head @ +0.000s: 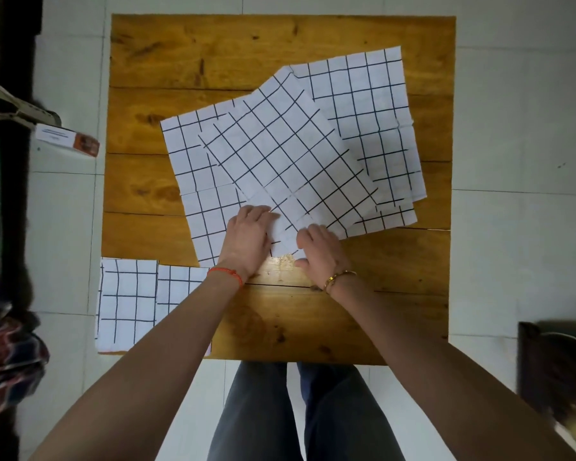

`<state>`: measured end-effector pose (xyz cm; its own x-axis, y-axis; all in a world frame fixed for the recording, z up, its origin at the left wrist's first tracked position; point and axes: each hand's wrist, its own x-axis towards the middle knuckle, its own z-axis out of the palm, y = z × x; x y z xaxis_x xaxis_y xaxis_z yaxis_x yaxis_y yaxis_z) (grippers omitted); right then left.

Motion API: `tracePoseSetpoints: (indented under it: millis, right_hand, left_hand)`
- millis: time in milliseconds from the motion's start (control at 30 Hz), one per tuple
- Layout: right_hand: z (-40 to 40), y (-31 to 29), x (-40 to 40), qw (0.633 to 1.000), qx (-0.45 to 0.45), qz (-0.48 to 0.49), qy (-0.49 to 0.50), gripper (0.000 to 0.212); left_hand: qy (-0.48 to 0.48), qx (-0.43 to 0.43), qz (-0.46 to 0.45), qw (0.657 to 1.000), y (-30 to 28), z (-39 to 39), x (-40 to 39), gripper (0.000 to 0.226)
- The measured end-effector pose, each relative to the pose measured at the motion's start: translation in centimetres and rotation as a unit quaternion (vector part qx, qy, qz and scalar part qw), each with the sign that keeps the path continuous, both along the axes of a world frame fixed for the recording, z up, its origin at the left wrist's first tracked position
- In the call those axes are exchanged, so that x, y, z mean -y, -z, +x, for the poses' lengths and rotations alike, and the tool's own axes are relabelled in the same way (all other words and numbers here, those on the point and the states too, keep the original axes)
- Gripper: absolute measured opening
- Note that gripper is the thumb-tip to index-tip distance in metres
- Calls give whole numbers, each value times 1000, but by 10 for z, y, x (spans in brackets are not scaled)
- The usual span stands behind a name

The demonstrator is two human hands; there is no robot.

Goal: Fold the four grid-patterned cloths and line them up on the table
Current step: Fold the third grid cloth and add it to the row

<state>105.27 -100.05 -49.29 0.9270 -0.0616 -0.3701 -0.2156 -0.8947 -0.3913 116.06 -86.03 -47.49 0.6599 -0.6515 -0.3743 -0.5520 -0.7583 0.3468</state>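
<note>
Several white cloths with black grid lines lie spread and overlapping on the wooden table (pixel 213 54). The top cloth (pixel 290 154) lies diagonally; a lower cloth shows to its left (pixel 193 181) and another to its right (pixel 373 121). My left hand (pixel 246 241) and my right hand (pixel 320 247) meet at the top cloth's near corner, fingers curled on its edge. Two folded cloths sit side by side at the table's near left corner: one (pixel 127 301) in full view, the other (pixel 177 284) partly hidden under my left forearm.
Bare wood (pixel 346 321) shows along the near edge to the right of the folded cloths. A small box (pixel 67 141) lies on the tiled floor left of the table. Dark furniture (pixel 556 367) stands at the right, patterned fabric (pixel 7 344) at the left.
</note>
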Motion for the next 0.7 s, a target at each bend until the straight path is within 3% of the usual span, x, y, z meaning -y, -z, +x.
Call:
tracePoseSetpoints:
  millis: [167,300,433,533,633,700]
  right_hand:
    - [3,-2,8,998,-14,39,37,4]
    - [8,-18,19,967,41,170,185,7]
    - [11,-48,30,922,124,243,273,5]
    - [13,-71,38,913,160,237,293,20]
    - [20,-95,42,927,177,208,256,40]
    - [27,-112,44,941,192,158,230,37]
  left_hand:
    - [19,-20,11,1000,-3,3,-1,52]
    - [26,-35,-9,999,-6,8,1,47]
    - [-1,-13,-111,994,-18,20,8,25]
    - [12,5,-148,989,-37,34,15,17]
    - [49,35,-162,985,-66,48,22,14]
    - [71,51,-157,984,-88,56,26,12]
